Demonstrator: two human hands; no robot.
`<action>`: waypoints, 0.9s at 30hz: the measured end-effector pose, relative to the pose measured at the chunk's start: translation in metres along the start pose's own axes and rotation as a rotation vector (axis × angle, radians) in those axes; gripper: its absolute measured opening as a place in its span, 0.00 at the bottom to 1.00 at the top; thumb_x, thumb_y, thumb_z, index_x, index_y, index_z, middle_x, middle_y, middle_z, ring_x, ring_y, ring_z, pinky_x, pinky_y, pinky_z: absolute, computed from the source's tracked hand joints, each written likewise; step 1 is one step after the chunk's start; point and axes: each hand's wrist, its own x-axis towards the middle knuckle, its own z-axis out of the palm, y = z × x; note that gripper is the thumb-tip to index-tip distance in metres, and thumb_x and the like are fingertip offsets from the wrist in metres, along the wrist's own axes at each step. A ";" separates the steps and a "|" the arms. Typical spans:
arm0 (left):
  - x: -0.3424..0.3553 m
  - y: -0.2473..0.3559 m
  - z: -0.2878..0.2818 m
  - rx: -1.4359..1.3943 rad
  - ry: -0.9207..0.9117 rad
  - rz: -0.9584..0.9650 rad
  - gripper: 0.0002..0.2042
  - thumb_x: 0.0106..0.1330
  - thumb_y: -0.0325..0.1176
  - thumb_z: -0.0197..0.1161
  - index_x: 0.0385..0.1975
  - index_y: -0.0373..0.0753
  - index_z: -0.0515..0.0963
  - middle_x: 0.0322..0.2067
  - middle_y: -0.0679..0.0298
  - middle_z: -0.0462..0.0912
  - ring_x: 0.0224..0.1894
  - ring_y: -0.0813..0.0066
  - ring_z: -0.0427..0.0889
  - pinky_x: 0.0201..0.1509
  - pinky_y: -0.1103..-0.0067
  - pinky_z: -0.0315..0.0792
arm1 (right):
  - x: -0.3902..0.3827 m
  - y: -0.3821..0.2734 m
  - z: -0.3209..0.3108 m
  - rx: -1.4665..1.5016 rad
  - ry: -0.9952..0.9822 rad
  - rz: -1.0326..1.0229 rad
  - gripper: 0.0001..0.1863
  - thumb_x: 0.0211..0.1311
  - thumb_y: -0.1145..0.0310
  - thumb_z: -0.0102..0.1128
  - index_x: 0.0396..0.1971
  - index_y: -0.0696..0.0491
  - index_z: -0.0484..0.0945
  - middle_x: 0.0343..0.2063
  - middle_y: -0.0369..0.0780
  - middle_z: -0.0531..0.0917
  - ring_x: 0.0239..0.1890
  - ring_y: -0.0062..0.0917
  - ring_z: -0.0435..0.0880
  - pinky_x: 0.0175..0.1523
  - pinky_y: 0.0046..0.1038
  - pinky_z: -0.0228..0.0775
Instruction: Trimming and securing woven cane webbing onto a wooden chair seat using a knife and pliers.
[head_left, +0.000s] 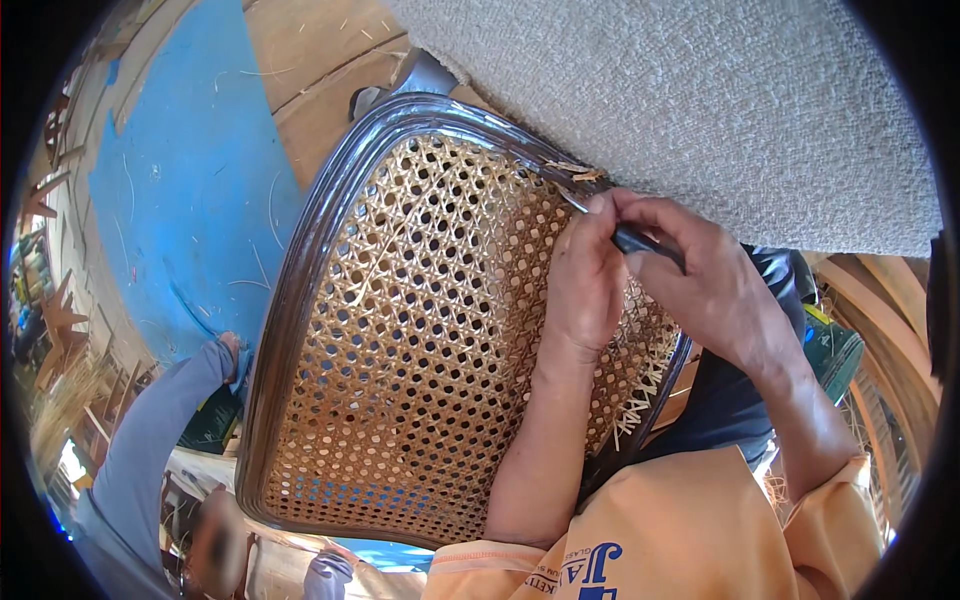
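— How many things are in play here?

— One cane chair seat [420, 340] with a dark curved frame [300, 260], filling the middle of the frame, and one thin dark tool [640, 240]. Two hands meet at its upper right rim.

— What are the hands doing?

— The left hand [585, 275] lies on the weave, fingertips pinched at the rim. The right hand [705, 275] is closed around the tool, its tip at the same spot.

— What is near the edges?

— One grey carpet [720, 100] touches the frame at upper right. Loose cane ends [645, 395] stick out along the lower right rim. One blue floor patch [190, 190] lies open at upper left. Another person's grey sleeve [150, 440] sits at lower left, just beside the frame.
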 end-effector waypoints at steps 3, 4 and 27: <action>0.005 0.001 -0.002 -0.080 0.107 0.015 0.16 0.70 0.42 0.43 0.40 0.35 0.72 0.36 0.63 0.77 0.41 0.74 0.75 0.50 0.77 0.68 | 0.016 -0.002 0.001 -0.160 -0.064 0.046 0.21 0.55 0.69 0.54 0.49 0.62 0.71 0.43 0.47 0.80 0.48 0.29 0.79 0.54 0.26 0.67; 0.006 0.001 -0.003 -0.084 0.105 0.015 0.16 0.70 0.42 0.43 0.40 0.35 0.72 0.36 0.63 0.77 0.41 0.74 0.75 0.50 0.77 0.68 | 0.018 -0.002 0.001 -0.164 -0.064 0.046 0.21 0.55 0.69 0.54 0.49 0.62 0.71 0.43 0.47 0.80 0.48 0.29 0.79 0.54 0.26 0.67; 0.008 0.011 0.007 -0.314 0.002 -0.003 0.23 0.71 0.53 0.36 0.47 0.40 0.70 0.42 0.64 0.76 0.47 0.72 0.74 0.49 0.69 0.70 | 0.053 -0.019 0.001 -1.021 -0.121 -0.719 0.13 0.56 0.66 0.49 0.33 0.60 0.76 0.23 0.42 0.80 0.19 0.28 0.78 0.25 0.29 0.71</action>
